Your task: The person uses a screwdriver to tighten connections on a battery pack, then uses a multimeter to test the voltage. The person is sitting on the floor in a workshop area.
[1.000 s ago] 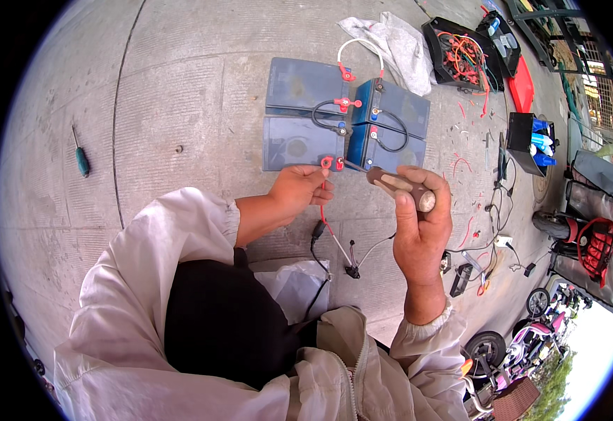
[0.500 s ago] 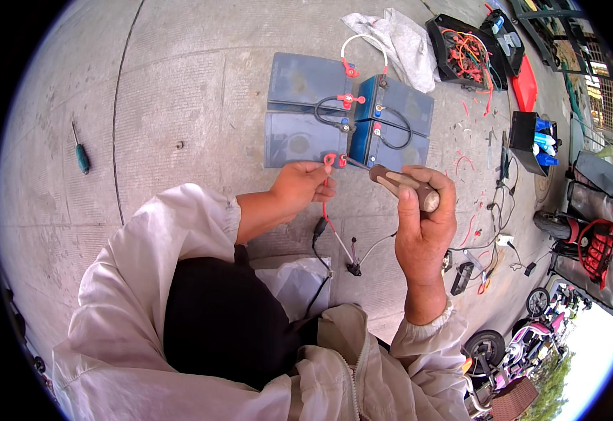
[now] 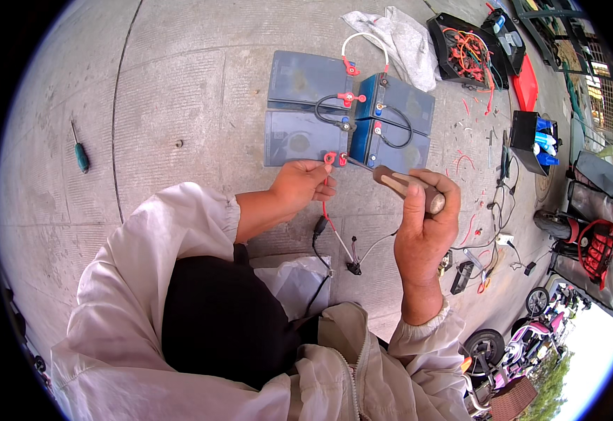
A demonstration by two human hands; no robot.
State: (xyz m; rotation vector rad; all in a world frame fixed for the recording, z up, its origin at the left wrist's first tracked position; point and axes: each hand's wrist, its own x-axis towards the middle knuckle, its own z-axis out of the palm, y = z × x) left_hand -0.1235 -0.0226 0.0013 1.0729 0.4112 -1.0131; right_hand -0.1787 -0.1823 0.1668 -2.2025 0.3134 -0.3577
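Several grey-blue batteries (image 3: 304, 133) lie in two columns on the floor, joined by black and white looped cables (image 3: 395, 144). My left hand (image 3: 299, 186) pinches a red cable (image 3: 326, 209) by its red terminal cover (image 3: 329, 158) at the lower edge of the near left battery. My right hand (image 3: 424, 221) is wrapped round the thick brown-and-beige handle of a screwdriver (image 3: 395, 181), whose shaft reaches to the red-capped terminal (image 3: 343, 160) on that battery. Whether the tip sits on the screw is too small to tell. The red cable leads down to a black connector (image 3: 320, 226) and further wires.
A teal screwdriver (image 3: 80, 154) lies at left. Behind are a grey cloth (image 3: 412, 49) and a case of tangled wires (image 3: 461, 56). A blue-filled bin (image 3: 531, 144), scattered cables and scraps (image 3: 489, 210) lie at right, beside bags (image 3: 601, 252) and parked bikes (image 3: 538, 323).
My right hand and the screwdriver handle have shifted slightly to the right, with the shaft still at the terminal. The batteries and left hand appear marginally higher in the picture.
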